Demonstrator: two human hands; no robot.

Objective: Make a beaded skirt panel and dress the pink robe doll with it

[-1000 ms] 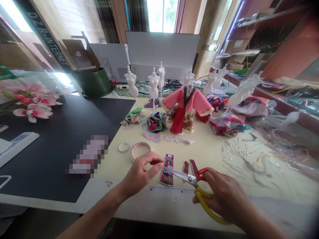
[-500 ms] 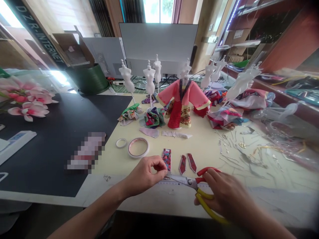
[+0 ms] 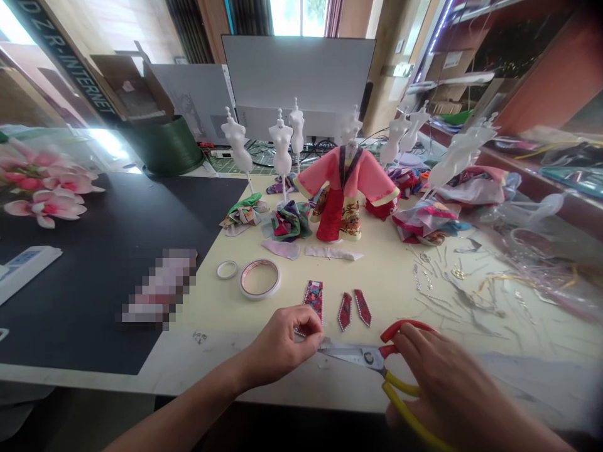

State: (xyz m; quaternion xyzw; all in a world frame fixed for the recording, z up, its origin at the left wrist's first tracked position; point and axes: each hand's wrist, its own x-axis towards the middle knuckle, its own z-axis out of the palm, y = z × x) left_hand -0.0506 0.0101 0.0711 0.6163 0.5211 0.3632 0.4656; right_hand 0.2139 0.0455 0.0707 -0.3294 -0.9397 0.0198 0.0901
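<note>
My left hand is closed in a pinch at the near end of a small patterned fabric strip that lies on the cream table. My right hand grips red-and-yellow scissors, their blades pointing left and nearly touching my left fingertips. Two smaller red trimmed fabric pieces lie just right of the strip.
A tape roll and a small ring lie left of the strip. A doll stand in a pink robe, white mannequin stands, fabric scraps and metal trinkets fill the back and right. A black mat covers the left.
My left hand closed from a loose reach into a pinch at the strip's near end. The scissors drew back toward me and now lie below the strip instead of across it.
</note>
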